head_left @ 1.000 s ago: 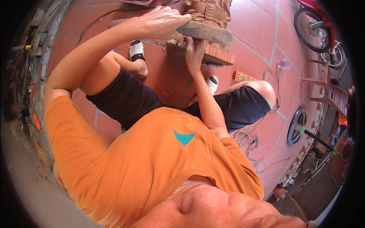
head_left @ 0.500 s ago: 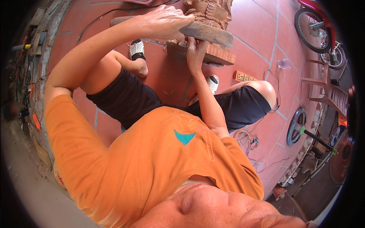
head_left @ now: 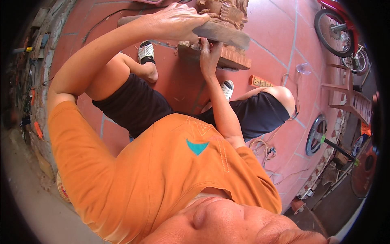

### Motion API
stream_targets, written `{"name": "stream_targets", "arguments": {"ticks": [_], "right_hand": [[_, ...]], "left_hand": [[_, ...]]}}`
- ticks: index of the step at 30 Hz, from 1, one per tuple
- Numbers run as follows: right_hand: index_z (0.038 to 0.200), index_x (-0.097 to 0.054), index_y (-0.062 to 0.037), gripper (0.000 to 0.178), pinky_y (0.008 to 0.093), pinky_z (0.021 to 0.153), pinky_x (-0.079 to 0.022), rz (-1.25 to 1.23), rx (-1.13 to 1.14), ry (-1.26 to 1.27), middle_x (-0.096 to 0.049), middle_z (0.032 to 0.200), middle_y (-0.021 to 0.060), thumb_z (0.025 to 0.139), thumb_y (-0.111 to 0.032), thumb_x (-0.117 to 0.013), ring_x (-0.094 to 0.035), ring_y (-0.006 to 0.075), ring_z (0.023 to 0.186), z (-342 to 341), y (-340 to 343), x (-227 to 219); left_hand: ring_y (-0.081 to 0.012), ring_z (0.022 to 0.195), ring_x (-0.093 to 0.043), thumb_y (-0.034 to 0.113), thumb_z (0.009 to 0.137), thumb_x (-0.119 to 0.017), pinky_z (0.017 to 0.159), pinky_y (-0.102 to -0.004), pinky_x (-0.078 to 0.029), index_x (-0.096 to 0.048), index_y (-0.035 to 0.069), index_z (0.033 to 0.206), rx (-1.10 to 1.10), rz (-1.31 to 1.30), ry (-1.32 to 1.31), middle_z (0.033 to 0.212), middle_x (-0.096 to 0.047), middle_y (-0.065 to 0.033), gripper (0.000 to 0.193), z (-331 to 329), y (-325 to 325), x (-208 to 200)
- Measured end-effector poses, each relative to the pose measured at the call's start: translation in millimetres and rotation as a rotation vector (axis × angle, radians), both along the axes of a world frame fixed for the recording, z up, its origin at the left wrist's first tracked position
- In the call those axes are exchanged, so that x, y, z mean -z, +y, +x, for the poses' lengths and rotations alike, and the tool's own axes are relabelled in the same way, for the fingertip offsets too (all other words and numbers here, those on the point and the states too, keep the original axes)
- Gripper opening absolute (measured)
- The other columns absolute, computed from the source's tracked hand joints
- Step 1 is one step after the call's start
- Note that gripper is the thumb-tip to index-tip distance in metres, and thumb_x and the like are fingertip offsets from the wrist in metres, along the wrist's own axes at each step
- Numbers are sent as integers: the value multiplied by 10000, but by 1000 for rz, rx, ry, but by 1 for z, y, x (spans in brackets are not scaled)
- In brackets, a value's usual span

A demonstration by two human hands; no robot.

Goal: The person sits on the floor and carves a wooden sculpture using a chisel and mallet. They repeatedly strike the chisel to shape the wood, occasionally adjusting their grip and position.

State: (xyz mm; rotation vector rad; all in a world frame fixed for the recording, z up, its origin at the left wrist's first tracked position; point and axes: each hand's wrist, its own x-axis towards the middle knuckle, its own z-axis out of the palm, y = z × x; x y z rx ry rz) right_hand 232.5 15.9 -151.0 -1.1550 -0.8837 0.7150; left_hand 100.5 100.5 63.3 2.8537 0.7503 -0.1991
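I sit on a red tiled floor with my knees apart. My left hand point(head_left: 175, 20) lies on top of a grey wooden board point(head_left: 227, 34), its fingers curled over the near edge. A carved brown wooden figure point(head_left: 222, 10) stands on that board, cut off by the top edge of the picture. The board rests on a red brick block point(head_left: 233, 60). My right hand point(head_left: 209, 55) reaches up from below, its fingertips pressed at the board's underside by the brick. Whether it holds anything is hidden.
A yellow power strip point(head_left: 262, 82) and a clear plastic cup point(head_left: 304, 68) lie on the tiles to the right. A motorbike wheel point(head_left: 332, 28) stands at the top right, with a wooden frame point(head_left: 351, 99), a loose wheel point(head_left: 316, 135) and cables point(head_left: 264, 148) below it. Tools line the left wall point(head_left: 30, 93).
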Motion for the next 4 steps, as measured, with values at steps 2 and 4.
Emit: {"name": "stream_targets", "arguments": {"ticks": [2,4], "right_hand": [[1346,-471,41,396,359,968,-497,-19,-8,18,-671,1197,173,1014,-78,-652,-642,230,1073,-2,-3,0],[1391,-441,40,458,368,981,-493,6,-51,94,-661,1220,179,1020,-108,-663,-640,251,1086,-2,-1,-1]], "left_hand": [[-442,819,-701,421,859,-759,751,-557,-524,-521,1,1110,10,-48,-58,851,-689,-273,544,3,-3,-10],[-447,814,-704,427,861,-757,766,-562,-528,-515,6,1126,1,-66,-215,864,-695,-276,553,7,-15,-20]]}}
